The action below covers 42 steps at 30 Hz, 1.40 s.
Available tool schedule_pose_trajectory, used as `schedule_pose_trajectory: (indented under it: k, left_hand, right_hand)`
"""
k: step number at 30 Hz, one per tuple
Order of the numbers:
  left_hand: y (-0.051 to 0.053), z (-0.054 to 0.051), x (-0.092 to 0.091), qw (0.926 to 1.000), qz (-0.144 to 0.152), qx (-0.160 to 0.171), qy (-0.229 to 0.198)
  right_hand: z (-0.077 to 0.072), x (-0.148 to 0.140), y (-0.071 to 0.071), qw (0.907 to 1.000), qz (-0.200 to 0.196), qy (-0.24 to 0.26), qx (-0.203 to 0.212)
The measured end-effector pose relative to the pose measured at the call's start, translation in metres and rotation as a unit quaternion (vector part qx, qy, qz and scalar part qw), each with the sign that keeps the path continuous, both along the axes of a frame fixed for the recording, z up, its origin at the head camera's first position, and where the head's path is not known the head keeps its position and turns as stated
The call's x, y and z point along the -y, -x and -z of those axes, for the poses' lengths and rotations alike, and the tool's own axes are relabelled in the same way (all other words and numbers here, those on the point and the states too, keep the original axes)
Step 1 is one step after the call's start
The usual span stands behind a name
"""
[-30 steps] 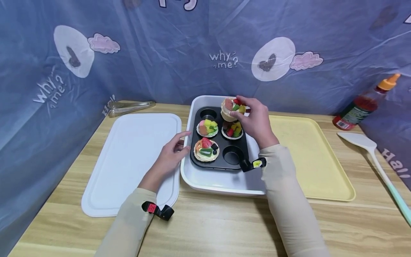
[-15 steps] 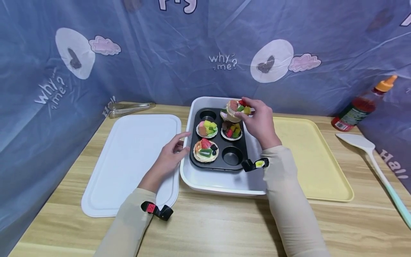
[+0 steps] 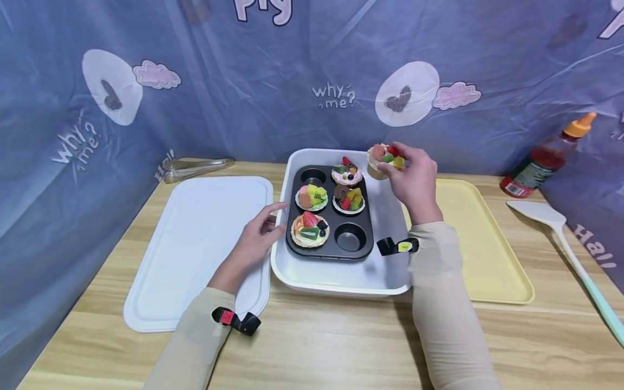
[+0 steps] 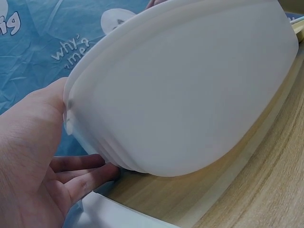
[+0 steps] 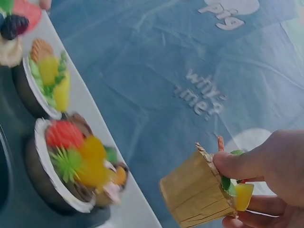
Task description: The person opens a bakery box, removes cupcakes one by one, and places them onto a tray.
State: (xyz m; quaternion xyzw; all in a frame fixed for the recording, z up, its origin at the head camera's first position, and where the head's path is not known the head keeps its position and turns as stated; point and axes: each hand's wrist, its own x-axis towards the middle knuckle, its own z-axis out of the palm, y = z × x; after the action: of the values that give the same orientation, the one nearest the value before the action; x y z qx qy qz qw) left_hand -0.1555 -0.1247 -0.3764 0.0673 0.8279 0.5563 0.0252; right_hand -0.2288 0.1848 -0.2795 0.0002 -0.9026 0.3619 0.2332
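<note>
My right hand point(image 3: 416, 177) pinches a fruit-topped cupcake point(image 3: 381, 160) between thumb and fingers, above the basin's far right rim. In the right wrist view its brown pleated cup point(image 5: 194, 190) is tilted. My left hand point(image 3: 255, 235) holds the left rim of the white basin point(image 3: 336, 279), fingers against the outer wall in the left wrist view. A black muffin tin point(image 3: 329, 252) lies in the basin. Its cups hold a pink-creamed cake point(image 3: 347, 173), a chocolate one point(image 3: 349, 200), a kiwi-topped one point(image 3: 311, 197) and a strawberry-topped one point(image 3: 310, 230); two cups are bare.
A white tray point(image 3: 195, 254) lies to the left, with metal tongs point(image 3: 197, 169) behind it. On the right are a yellow tray point(image 3: 482, 249), a sauce bottle point(image 3: 546, 157) and a white spatula point(image 3: 570, 254) with a green handle. A printed blue cloth point(image 3: 273, 97) hangs behind.
My right hand has carried the cupcake rightwards from over the tin to the basin's far right rim, uncovering the pink-creamed cake. My left hand has stayed at the rim.
</note>
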Motion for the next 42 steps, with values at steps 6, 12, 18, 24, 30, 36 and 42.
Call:
schedule_pose_trajectory:
  k: [6,12,18,24,30,36,42]
  left_hand:
    - [0.000,0.000,0.000,1.0000,0.000,0.003,0.001]
    - [0.000,0.000,0.000,1.0000,0.002,0.002,0.001]
    - [0.000,0.001,0.000,1.0000,0.003,0.002,0.001]
    - [0.001,0.002,0.000,1.0000,-0.002,0.004,0.005]
    - [0.001,0.003,0.002,1.0000,0.002,-0.006,-0.005]
    - [0.000,0.002,0.003,1.0000,0.001,-0.005,-0.001]
    - [0.000,0.002,0.002,1.0000,0.000,0.001,0.000]
  right_hand:
    - [-0.005,-0.015,-0.001,0.9995,0.023,0.019,0.012]
    - [-0.008,-0.035,-0.003,0.9981,0.046,0.037,0.016]
    - [-0.005,-0.057,-0.004,0.9965,0.073,0.040,0.008]
    - [-0.003,-0.070,-0.004,0.9952,0.086,0.042,0.019]
    - [-0.002,-0.073,-0.002,0.9940,0.089,0.049,0.042]
    - [0.006,-0.076,0.005,0.9935,0.084,0.048,0.059]
    - [0.017,-0.080,0.009,0.9928,0.069,0.055,0.081]
